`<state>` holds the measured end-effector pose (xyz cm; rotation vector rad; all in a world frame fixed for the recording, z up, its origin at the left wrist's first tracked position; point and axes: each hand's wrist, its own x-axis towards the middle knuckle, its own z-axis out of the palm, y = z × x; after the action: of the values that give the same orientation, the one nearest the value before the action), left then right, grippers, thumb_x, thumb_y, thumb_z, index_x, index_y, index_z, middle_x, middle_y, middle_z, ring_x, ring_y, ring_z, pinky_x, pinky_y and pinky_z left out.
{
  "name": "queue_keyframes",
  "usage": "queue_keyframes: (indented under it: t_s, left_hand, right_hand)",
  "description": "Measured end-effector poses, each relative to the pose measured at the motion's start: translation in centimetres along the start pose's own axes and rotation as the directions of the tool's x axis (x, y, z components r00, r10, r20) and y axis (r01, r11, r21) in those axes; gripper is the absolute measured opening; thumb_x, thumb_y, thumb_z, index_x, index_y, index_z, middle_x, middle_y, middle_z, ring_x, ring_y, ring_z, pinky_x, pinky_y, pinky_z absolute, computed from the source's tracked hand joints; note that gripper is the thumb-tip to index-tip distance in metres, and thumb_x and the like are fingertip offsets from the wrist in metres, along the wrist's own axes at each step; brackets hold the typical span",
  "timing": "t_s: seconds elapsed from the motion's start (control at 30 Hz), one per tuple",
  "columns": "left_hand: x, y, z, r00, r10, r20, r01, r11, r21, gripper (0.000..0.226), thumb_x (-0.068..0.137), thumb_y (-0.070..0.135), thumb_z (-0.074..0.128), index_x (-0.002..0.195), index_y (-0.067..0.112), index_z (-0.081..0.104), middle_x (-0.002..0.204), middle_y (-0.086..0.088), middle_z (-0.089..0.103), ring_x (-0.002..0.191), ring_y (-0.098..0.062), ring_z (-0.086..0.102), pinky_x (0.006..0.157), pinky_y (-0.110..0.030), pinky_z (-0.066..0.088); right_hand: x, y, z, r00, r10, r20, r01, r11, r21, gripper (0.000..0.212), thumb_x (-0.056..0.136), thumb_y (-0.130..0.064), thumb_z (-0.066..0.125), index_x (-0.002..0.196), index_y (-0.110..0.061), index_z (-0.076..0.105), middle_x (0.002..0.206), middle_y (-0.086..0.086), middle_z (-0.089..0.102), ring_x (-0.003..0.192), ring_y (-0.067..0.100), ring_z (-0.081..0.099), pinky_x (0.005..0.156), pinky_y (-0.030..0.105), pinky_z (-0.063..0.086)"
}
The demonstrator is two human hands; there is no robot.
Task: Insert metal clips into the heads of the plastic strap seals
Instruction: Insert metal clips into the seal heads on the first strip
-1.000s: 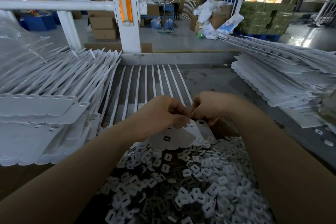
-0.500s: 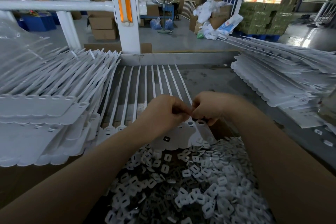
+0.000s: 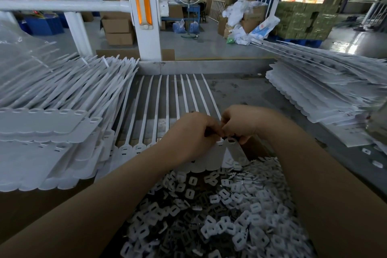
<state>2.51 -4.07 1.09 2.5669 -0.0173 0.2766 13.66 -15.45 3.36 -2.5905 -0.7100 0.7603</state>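
Note:
A joined row of white plastic strap seals (image 3: 211,159) lies in front of me, straps fanning toward the far rail. My left hand (image 3: 188,134) and my right hand (image 3: 240,123) meet fingertip to fingertip over the heads at the row's right end, pinching something small and dark between them; it is mostly hidden by the fingers. The rightmost seal head (image 3: 231,142) shows its slot just below my right thumb. A box of small white and metal clips (image 3: 219,211) fills the space beneath my forearms.
A tall stack of seal rows (image 3: 52,123) sits at my left, another stack (image 3: 326,94) at my right. A metal rail (image 3: 209,67) closes the far edge of the bench. A few loose clips (image 3: 366,151) lie at the right.
Both hands stay pinched together over the seal heads. More seal heads at the row's left end have come into view beside my left forearm.

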Motion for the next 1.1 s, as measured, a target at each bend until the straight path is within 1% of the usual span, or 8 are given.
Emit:
queue_keyframes:
  t_s: [0.17, 0.3, 0.43, 0.53, 0.63, 0.73, 0.97, 1.1]
  left_hand:
    - [-0.1, -0.4, 0.1, 0.997, 0.074, 0.005, -0.074, 0.996, 0.046, 0.021, 0.093, 0.017, 0.062, 0.107, 0.025, 0.075, 0.105, 0.002, 0.072, 0.09, -0.009, 0.063, 0.085, -0.023, 0.05]
    - [0.0, -0.7, 0.1, 0.995, 0.103, 0.014, -0.104, 0.992, 0.066, 0.021, 0.094, 0.019, 0.061, 0.108, 0.026, 0.075, 0.104, 0.002, 0.069, 0.089, -0.011, 0.063, 0.083, -0.024, 0.05]
    - [-0.1, -1.0, -0.1, 0.985, 0.165, 0.045, -0.168, 0.982, 0.088, 0.022, 0.095, 0.018, 0.06, 0.111, 0.023, 0.074, 0.102, 0.003, 0.066, 0.085, -0.005, 0.055, 0.082, -0.024, 0.048]
    - [-0.1, -1.0, -0.4, 0.982, 0.173, 0.072, -0.179, 0.979, 0.096, 0.022, 0.095, 0.018, 0.062, 0.113, 0.023, 0.074, 0.096, 0.009, 0.061, 0.084, -0.003, 0.054, 0.083, -0.026, 0.048]
    - [-0.3, -1.1, -0.9, 0.982, 0.18, 0.064, -0.186, 0.977, 0.106, 0.021, 0.093, 0.019, 0.065, 0.111, 0.025, 0.075, 0.098, 0.009, 0.068, 0.085, -0.005, 0.06, 0.078, -0.018, 0.047]
    - [-0.6, -1.1, -1.2, 0.98, 0.188, 0.061, -0.194, 0.974, 0.113, 0.021, 0.093, 0.019, 0.065, 0.11, 0.026, 0.075, 0.103, 0.008, 0.071, 0.085, -0.001, 0.059, 0.074, -0.01, 0.044]
    - [-0.7, -0.8, -0.9, 0.968, 0.23, 0.101, -0.248, 0.939, 0.237, 0.023, 0.097, 0.024, 0.056, 0.114, 0.026, 0.071, 0.109, 0.008, 0.064, 0.099, -0.007, 0.056, 0.085, -0.028, 0.048]
    - [-0.7, -1.1, -0.8, 0.942, 0.317, 0.11, -0.335, 0.877, 0.343, 0.024, 0.099, 0.028, 0.049, 0.114, 0.027, 0.069, 0.109, 0.008, 0.063, 0.102, -0.011, 0.051, 0.085, -0.023, 0.039]
  right_hand:
    - [0.0, 0.1, 0.0, 1.0, -0.008, 0.011, 0.008, 1.0, 0.006, 0.017, 0.092, -0.011, 0.061, 0.107, -0.003, 0.064, 0.094, 0.012, 0.061, 0.082, 0.022, 0.063, 0.056, 0.025, 0.057]
    - [0.1, 0.1, -0.1, 1.0, -0.007, 0.014, 0.007, 1.0, 0.009, 0.016, 0.092, -0.011, 0.062, 0.106, -0.005, 0.064, 0.095, 0.01, 0.061, 0.08, 0.02, 0.061, 0.052, 0.022, 0.055]
    - [0.2, 0.2, -0.1, 1.0, -0.009, 0.013, 0.009, 1.0, 0.006, 0.018, 0.091, -0.011, 0.062, 0.108, -0.005, 0.064, 0.099, 0.012, 0.063, 0.083, 0.021, 0.062, 0.054, 0.023, 0.056]
    - [0.2, 0.3, -0.1, 1.0, -0.011, 0.012, 0.011, 1.0, 0.005, 0.017, 0.092, -0.011, 0.062, 0.108, -0.005, 0.064, 0.094, 0.01, 0.062, 0.08, 0.019, 0.061, 0.053, 0.023, 0.055]
    - [0.2, 0.3, -0.1, 1.0, -0.016, 0.009, 0.016, 1.0, 0.007, 0.016, 0.093, -0.012, 0.061, 0.107, -0.005, 0.065, 0.091, 0.008, 0.062, 0.077, 0.017, 0.06, 0.049, 0.022, 0.052]
    - [0.2, 0.3, 0.0, 1.0, -0.016, 0.004, 0.016, 1.0, 0.006, 0.015, 0.092, -0.013, 0.062, 0.106, -0.005, 0.065, 0.089, 0.008, 0.062, 0.076, 0.017, 0.06, 0.049, 0.022, 0.052]
    - [0.2, 0.1, -0.1, 1.0, -0.015, 0.017, 0.014, 1.0, 0.016, 0.016, 0.091, -0.012, 0.063, 0.105, -0.005, 0.065, 0.092, 0.009, 0.063, 0.075, 0.016, 0.06, 0.049, 0.022, 0.052]
    - [0.1, 0.1, 0.0, 1.0, -0.01, 0.016, 0.009, 1.0, 0.011, 0.018, 0.092, -0.011, 0.062, 0.109, -0.005, 0.064, 0.089, 0.008, 0.06, 0.072, 0.016, 0.059, 0.046, 0.021, 0.051]
